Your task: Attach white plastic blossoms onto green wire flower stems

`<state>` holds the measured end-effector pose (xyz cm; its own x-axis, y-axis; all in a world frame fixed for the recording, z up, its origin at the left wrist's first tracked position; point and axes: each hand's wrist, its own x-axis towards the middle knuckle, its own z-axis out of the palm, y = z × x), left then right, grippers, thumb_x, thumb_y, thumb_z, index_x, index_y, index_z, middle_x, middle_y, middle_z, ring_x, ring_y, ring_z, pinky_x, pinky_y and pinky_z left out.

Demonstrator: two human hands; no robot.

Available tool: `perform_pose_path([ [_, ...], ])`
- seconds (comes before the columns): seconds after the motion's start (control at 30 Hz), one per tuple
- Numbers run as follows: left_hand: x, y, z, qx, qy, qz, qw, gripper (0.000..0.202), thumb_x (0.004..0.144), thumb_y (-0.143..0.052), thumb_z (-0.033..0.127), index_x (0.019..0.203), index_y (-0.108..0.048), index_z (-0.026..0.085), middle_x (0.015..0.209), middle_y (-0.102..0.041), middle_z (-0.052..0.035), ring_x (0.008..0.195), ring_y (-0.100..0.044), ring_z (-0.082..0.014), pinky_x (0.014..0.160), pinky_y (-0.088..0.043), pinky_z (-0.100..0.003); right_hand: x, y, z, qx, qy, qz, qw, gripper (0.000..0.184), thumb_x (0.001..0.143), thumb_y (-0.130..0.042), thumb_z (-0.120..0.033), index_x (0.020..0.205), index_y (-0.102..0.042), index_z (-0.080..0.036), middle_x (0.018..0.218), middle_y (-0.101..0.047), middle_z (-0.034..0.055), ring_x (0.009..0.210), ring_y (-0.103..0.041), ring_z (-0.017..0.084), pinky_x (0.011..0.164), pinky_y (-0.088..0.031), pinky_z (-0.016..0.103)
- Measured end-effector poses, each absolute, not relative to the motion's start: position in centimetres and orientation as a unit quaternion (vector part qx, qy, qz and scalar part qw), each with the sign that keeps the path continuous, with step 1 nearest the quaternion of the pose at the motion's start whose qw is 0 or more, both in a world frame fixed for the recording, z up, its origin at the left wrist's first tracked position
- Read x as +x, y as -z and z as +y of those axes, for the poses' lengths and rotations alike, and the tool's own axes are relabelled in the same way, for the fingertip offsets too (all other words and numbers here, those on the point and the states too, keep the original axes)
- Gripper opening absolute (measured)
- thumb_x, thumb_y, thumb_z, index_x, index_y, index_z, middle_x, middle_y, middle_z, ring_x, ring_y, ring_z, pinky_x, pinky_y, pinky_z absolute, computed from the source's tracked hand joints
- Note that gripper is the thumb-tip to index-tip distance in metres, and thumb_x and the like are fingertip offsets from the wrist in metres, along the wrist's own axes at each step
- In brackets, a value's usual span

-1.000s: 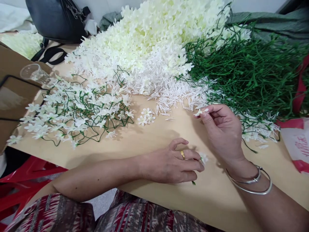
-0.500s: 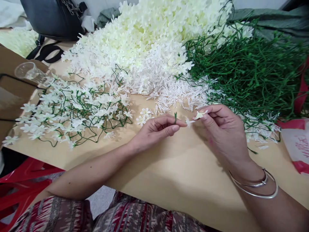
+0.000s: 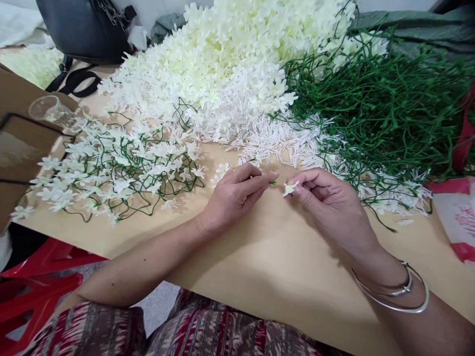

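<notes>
My left hand pinches a short green stem piece between thumb and forefinger. My right hand pinches a small white artificial flower a finger's width to the right of that stem tip. Both hands hover just above the tan table, near its middle. Behind them lies a big heap of loose white flowers. A mass of bare green stems lies to the right. Finished sprigs with white blossoms on green stems are spread at the left.
A black bag sits at the back left and a clear plastic cup lies on its side by a cardboard box. A red-and-white plastic bag is at the right edge. A red stool stands below the table's left side.
My left hand rose from the near table surface and moved up to meet my right hand. My right hand drew its flower down and left, closing the gap to the stem.
</notes>
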<state>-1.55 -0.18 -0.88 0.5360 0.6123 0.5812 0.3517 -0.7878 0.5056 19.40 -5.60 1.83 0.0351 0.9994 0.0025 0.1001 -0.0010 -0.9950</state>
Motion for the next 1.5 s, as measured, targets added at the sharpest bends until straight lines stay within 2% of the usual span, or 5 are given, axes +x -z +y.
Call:
perform_pose_path([
  [0.3,-1.4,0.5,-0.6,0.891,-0.344,0.28,0.094,0.025,0.109,-0.051,0.022,0.125,-0.07,0.017,0.098,-0.071,-0.0055,0.086,-0.067,-0.0137,0.074,-0.049,-0.026,19.5,-2.2,-5.7,-0.549,-0.508,-0.491,0.446,0.011,0.084,-0.082,-0.033,0.084,-0.072,-0.03,0.076,-0.072,0.0014,0.073,-0.069,0.021,0.068,-0.058,0.036],
  [0.57,-1.6,-0.1,-0.8,0.905,-0.333,0.258,0.054,0.024,0.109,-0.048,0.019,0.124,-0.067,0.016,0.097,-0.071,-0.0062,0.083,-0.067,-0.0154,0.073,-0.047,-0.029,19.3,-2.2,-5.5,-0.56,-0.527,-0.474,0.429,0.015,0.083,-0.084,-0.037,0.079,-0.072,-0.029,0.073,-0.071,0.0007,0.071,-0.066,0.019,0.07,-0.056,0.035],
  [0.87,-1.8,-0.5,-0.6,0.918,-0.285,0.273,0.045,0.029,0.112,-0.042,0.023,0.124,-0.067,0.016,0.095,-0.071,-0.0074,0.081,-0.065,-0.0163,0.072,-0.046,-0.031,20.0,-2.3,-5.3,-0.548,-0.588,-0.42,0.421,0.027,0.074,-0.09,-0.048,0.076,-0.072,-0.028,0.069,-0.069,-0.0006,0.068,-0.065,0.018,0.069,-0.054,0.034],
  [1.03,-1.7,-0.6,-0.8,0.924,-0.278,0.261,0.035,0.029,0.112,-0.042,0.023,0.124,-0.068,0.016,0.092,-0.069,-0.0055,0.08,-0.063,-0.0157,0.076,-0.047,-0.03,20.0,-2.4,-5.5,-0.549,-0.591,-0.429,0.408,0.023,0.077,-0.089,-0.045,0.077,-0.073,-0.029,0.074,-0.069,-0.0005,0.071,-0.065,0.016,0.071,-0.054,0.032],
  [1.5,-1.5,-0.1,-0.5,0.925,-0.302,0.219,0.074,0.023,0.112,-0.048,0.03,0.118,-0.068,0.021,0.092,-0.069,-0.0034,0.077,-0.062,-0.0135,0.074,-0.046,-0.028,20.8,-3.6,-4.9,-0.517,-0.668,-0.388,0.369,0.032,0.068,-0.094,-0.042,0.077,-0.069,-0.024,0.067,-0.06,-0.0052,0.06,-0.055,0.011,0.061,-0.049,0.027],
])
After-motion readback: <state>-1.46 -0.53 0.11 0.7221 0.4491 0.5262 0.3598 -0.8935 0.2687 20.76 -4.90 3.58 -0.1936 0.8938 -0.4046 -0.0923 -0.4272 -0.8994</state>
